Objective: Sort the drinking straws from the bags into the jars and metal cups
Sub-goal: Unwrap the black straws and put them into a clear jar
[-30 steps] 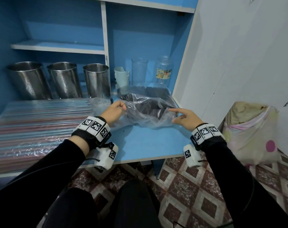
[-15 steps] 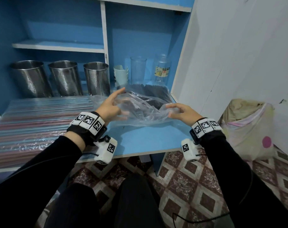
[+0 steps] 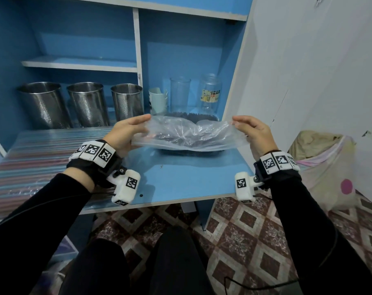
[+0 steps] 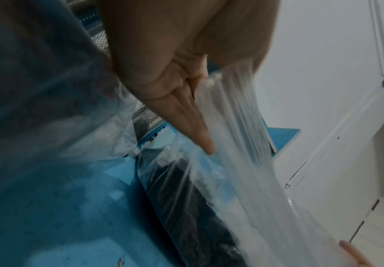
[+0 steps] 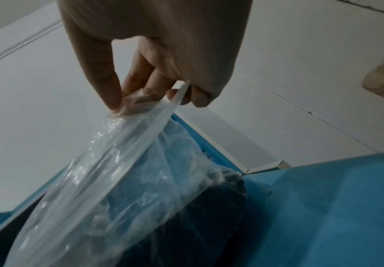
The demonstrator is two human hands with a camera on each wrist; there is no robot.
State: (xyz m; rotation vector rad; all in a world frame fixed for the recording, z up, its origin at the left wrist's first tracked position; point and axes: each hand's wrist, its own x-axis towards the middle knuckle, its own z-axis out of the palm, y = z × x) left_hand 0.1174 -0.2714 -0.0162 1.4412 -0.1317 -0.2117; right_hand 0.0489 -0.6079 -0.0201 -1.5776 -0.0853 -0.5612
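Where the bag [image 3: 187, 135] lay slack on the bench [image 3: 180, 179] a second ago, its mouth is now lifted and stretched, pinched by left hand [image 3: 125, 133] and right hand [image 3: 253, 133]. Black straws [image 3: 193, 118] are judged reachable; none sorted yet.

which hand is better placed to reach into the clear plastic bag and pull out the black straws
Probably the right hand: it only pinches the clear plastic bag by its rim, beside the opening. The left hand grips the other end and can keep it steady over the black straws.

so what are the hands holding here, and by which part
Both hold the clear plastic bag of dark straws: left hand at its left edge, right hand pinching its right edge.
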